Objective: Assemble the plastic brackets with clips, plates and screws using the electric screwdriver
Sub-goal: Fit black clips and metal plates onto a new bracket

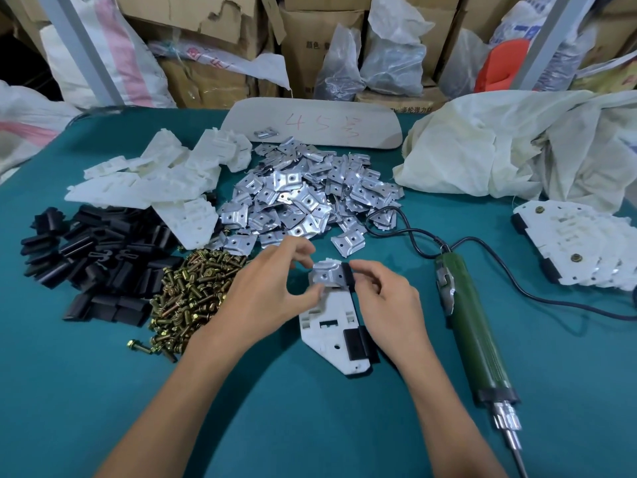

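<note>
Item: white plastic bracket (331, 326), one piece, lying flat on the green bench (310, 426), its far end between the two hands.
- Metal plate (327, 274): seated on the bracket's far end, hole facing up. The left hand (265, 298) pinches its near-left corner, fingers (301, 250) curled above and thumb below.
- Upper clip (346, 273), black: on the bracket's right edge, touching the plate. The right hand (386, 298) pinches it, fingertips clamped on its outer side.
- Lower clip (356, 343), black: fitted on the same edge, nearer the onlooker, just below the right hand's fingers.

Surrounding stock, by place from the fingers:
- Brass-coloured screws (193, 291): loose heap just left of the left hand, under its wrist.
- Loose black clips (96, 263): heap further left, touching the screws.
- Spare plates (310, 194): wide heap just beyond the fingers.
- Unassembled white brackets (155, 177): pile beyond and to the left, overlapping the clip heap.
- Electric screwdriver (472, 326), green body: lying near the right hand on its right, bit toward the onlooker; its black cable (406, 232) loops past the plates.
- Assembled brackets (579, 246): overlapping stack well to the right.
- Pale cloth sack (517, 146): crumpled, far right, beyond the stack.
- Beige board (310, 122) with red writing: behind the plates.
- Cardboard boxes (206, 29) and plastic bags: along the back.
</note>
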A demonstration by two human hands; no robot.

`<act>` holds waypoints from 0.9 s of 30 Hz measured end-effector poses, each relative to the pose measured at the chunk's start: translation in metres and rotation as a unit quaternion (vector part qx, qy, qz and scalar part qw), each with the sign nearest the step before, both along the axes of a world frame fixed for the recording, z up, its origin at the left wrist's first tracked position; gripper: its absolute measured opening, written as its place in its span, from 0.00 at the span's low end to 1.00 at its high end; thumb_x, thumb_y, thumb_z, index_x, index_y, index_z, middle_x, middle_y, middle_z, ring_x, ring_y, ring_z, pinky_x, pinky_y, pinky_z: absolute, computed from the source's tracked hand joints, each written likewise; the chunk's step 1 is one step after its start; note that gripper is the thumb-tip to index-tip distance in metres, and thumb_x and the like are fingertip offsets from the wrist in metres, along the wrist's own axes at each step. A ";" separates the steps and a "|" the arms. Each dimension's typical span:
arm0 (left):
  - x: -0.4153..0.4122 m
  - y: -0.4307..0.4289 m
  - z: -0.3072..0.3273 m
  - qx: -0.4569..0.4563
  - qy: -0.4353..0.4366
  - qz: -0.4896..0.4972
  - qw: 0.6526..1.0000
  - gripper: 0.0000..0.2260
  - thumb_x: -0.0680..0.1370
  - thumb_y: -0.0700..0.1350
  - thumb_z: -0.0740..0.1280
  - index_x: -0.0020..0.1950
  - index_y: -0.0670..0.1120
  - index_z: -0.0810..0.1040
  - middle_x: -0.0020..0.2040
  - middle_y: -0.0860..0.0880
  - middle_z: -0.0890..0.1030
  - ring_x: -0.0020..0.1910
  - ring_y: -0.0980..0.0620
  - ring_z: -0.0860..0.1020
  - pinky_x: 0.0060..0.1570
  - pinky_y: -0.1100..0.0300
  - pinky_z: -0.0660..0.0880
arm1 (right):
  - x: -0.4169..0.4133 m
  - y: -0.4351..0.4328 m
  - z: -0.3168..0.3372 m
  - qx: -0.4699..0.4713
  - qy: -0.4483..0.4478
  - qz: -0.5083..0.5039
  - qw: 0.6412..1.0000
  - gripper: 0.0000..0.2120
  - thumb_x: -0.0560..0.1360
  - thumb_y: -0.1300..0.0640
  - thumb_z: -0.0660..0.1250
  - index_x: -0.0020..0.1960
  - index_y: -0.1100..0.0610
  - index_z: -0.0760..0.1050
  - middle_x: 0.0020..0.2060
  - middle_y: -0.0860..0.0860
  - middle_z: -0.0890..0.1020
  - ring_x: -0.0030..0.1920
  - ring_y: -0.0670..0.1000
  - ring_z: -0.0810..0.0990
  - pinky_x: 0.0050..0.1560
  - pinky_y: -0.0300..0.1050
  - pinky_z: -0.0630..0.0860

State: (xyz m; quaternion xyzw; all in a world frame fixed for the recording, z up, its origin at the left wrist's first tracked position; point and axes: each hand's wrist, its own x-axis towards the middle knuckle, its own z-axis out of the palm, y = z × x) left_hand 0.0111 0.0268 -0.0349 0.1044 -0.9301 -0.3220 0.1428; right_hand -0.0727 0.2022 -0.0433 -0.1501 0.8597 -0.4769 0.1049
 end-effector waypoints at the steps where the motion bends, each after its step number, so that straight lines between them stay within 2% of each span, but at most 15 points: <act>1: 0.000 0.000 -0.001 0.008 0.007 0.000 1.000 0.21 0.73 0.60 0.71 0.61 0.62 0.67 0.52 0.67 0.77 0.56 0.66 0.73 0.53 0.60 0.72 | -0.001 0.000 0.000 -0.002 -0.005 0.000 1.000 0.13 0.81 0.55 0.63 0.57 0.40 0.81 0.48 0.37 0.85 0.52 0.44 0.82 0.58 0.51 0.79; 5: 0.002 0.002 -0.005 0.022 0.036 0.009 0.999 0.21 0.73 0.59 0.73 0.61 0.63 0.68 0.53 0.66 0.78 0.56 0.62 0.76 0.52 0.64 0.72 | -0.002 0.000 0.000 -0.044 -0.031 -0.002 0.999 0.12 0.79 0.52 0.67 0.60 0.41 0.81 0.43 0.34 0.84 0.44 0.40 0.81 0.55 0.48 0.79; 8: 0.005 0.003 -0.007 0.004 0.052 0.011 0.999 0.20 0.73 0.58 0.72 0.63 0.62 0.71 0.53 0.65 0.78 0.55 0.61 0.76 0.53 0.63 0.72 | -0.002 -0.001 0.001 -0.112 -0.072 0.001 0.991 0.15 0.76 0.51 0.73 0.63 0.43 0.81 0.43 0.40 0.84 0.38 0.40 0.80 0.50 0.43 0.78; 11: 0.007 0.002 -0.007 -0.039 0.053 -0.007 0.998 0.24 0.73 0.59 0.69 0.68 0.56 0.75 0.53 0.62 0.77 0.54 0.60 0.74 0.55 0.62 0.71 | 0.001 -0.005 0.001 -0.128 -0.095 0.016 0.987 0.16 0.75 0.54 0.76 0.62 0.45 0.82 0.46 0.46 0.83 0.37 0.44 0.79 0.53 0.52 0.82; 13: 0.006 0.002 -0.007 -0.060 0.043 -0.012 0.997 0.24 0.74 0.60 0.69 0.68 0.52 0.78 0.53 0.58 0.77 0.54 0.58 0.73 0.55 0.65 0.68 | 0.002 -0.006 0.001 -0.130 -0.098 0.021 0.986 0.14 0.75 0.55 0.76 0.59 0.45 0.83 0.45 0.47 0.82 0.38 0.46 0.80 0.55 0.56 0.82; 16: 0.005 0.003 -0.008 -0.053 0.047 0.002 0.998 0.22 0.73 0.55 0.75 0.64 0.50 0.81 0.53 0.57 0.77 0.55 0.58 0.73 0.55 0.71 0.64 | 0.001 -0.004 0.000 -0.136 -0.108 0.020 0.985 0.13 0.74 0.54 0.77 0.57 0.44 0.82 0.48 0.47 0.84 0.44 0.51 0.84 0.57 0.58 0.81; 19: 0.005 0.004 -0.008 -0.044 0.050 0.002 0.998 0.21 0.73 0.53 0.76 0.64 0.50 0.81 0.53 0.57 0.77 0.55 0.58 0.72 0.56 0.71 0.64 | 0.001 -0.004 0.000 -0.136 -0.112 0.024 0.984 0.13 0.75 0.54 0.76 0.57 0.43 0.82 0.51 0.48 0.85 0.48 0.46 0.85 0.60 0.55 0.80; 23: 0.006 0.006 -0.007 -0.040 0.057 0.002 0.998 0.21 0.72 0.52 0.77 0.64 0.49 0.81 0.54 0.55 0.78 0.56 0.55 0.74 0.55 0.68 0.65 | 0.001 -0.005 0.002 -0.145 -0.115 0.029 0.982 0.11 0.76 0.55 0.74 0.56 0.44 0.82 0.50 0.47 0.86 0.50 0.44 0.84 0.61 0.53 0.80; 27: 0.007 0.008 -0.006 -0.038 0.067 0.007 0.997 0.21 0.72 0.53 0.77 0.64 0.49 0.82 0.53 0.55 0.79 0.55 0.57 0.73 0.55 0.71 0.64 | 0.001 -0.004 0.003 -0.175 -0.126 0.031 0.976 0.09 0.78 0.57 0.73 0.55 0.45 0.83 0.50 0.47 0.85 0.51 0.41 0.83 0.57 0.43 0.80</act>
